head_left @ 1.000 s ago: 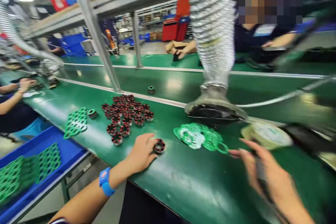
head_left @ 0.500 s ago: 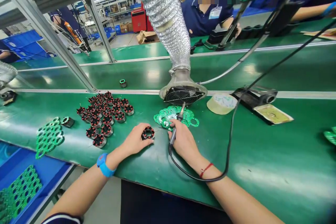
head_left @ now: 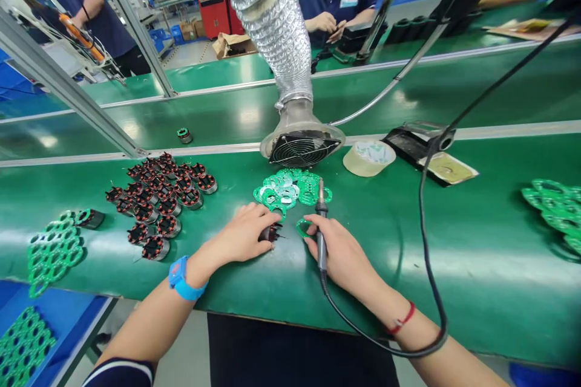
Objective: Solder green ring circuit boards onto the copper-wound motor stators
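My left hand is closed around a motor stator with dark windings, tipped so that its thin pins point right. In my right hand is a soldering iron, its tip pointing up and away. The thumb and a finger of that hand also pinch a green ring-shaped circuit board, just right of the stator. Behind both hands lies a pile of green ring boards. Several stators with red and black windings stand grouped to the left.
A fume extractor fan on a silver duct hangs over the board pile. To its right are a tape roll and a soldering iron stand. Green board panels lie far left. The iron's cord loops over my right forearm. Co-workers are across the bench.
My right hand has moved right from the pile and now pinches a ring board along with the iron. The stator in my left hand has been tipped onto its side.
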Available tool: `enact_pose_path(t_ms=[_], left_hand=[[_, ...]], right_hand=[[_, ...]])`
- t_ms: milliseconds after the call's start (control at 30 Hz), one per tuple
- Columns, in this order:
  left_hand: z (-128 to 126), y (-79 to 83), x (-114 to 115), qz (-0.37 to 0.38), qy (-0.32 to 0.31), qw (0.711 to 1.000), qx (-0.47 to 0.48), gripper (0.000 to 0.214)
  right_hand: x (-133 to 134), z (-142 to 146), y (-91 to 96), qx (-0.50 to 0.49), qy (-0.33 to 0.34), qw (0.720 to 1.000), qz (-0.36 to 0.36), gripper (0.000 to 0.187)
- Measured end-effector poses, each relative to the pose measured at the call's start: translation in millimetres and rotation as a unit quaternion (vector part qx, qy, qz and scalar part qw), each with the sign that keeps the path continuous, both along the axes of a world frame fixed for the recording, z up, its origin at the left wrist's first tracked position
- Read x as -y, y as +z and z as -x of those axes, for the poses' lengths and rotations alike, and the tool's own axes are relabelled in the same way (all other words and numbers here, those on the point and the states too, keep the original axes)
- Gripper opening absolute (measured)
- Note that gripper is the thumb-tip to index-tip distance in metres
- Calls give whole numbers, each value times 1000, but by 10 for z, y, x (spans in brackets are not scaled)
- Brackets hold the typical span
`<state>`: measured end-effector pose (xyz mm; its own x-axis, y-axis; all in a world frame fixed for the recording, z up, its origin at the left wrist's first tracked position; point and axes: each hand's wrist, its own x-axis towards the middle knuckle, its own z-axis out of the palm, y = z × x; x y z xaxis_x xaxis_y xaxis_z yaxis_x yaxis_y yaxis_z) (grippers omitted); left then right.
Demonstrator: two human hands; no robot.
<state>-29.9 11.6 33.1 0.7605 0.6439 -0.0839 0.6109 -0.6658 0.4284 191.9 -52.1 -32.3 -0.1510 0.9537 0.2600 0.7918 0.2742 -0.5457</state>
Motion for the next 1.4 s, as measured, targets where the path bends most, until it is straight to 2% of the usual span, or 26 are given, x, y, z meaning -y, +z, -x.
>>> enact_pose_path(t_ms=[133,200,267,367,433,567,700,900,1067,1200,1300,1400], left_hand=[[-13,-110,42,37,15,998,39,56],[-1,-168,49,51,42,996,65,60],[11,-209,47,59,76,991,91,59],[17,-212,46,77,122,981,129,54],[15,-188,52,90,133,977,141,51],[6,-154,67,80,81,988,101,49],[9,-160,65,47,33,996,62,49],[84,-137,35,99,-6,993,68,58],[35,-187,44,90,23,992,91,55],[-38,-241,67,79,25,990,117,53],[-65,-263,73,66,11,989,131,50],[-73,-288,69,55,8,989,138,50]], right_hand=[[17,-56,35,-10,43,999,5,33],[15,-74,57,-12,65,998,6,37],[4,-50,84,32,73,996,27,37],[-29,87,133,131,38,988,76,34],[-60,216,165,153,-1,984,90,38],[-132,381,219,156,-78,978,116,41],[-113,270,255,112,-76,984,113,39],[15,-7,157,9,42,998,51,51],[-9,77,111,11,61,997,41,46],[45,43,179,-25,28,999,3,37],[185,-60,236,-69,-37,997,-11,32],[346,-123,245,-149,-110,982,-39,22]])
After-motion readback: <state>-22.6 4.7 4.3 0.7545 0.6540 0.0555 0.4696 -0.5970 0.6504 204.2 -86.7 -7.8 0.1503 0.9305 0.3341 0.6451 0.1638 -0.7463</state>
